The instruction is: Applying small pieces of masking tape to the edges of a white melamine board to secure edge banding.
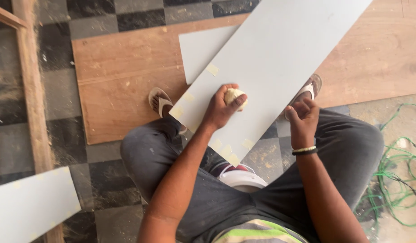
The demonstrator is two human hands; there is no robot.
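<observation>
Board (271, 54), grey and long, lay under my left hand (221, 108) squeezing a cloth ball (235, 96), while my right hand (302, 119) gripped its edge.

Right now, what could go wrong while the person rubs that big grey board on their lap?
The long pale grey flat board rests tilted across the knees, steadied only by the right hand at its edge, so it might slip. The left hand pressing the small cream cloth wad could push it sideways. The tangled green wire nearby could trip feet.
</observation>
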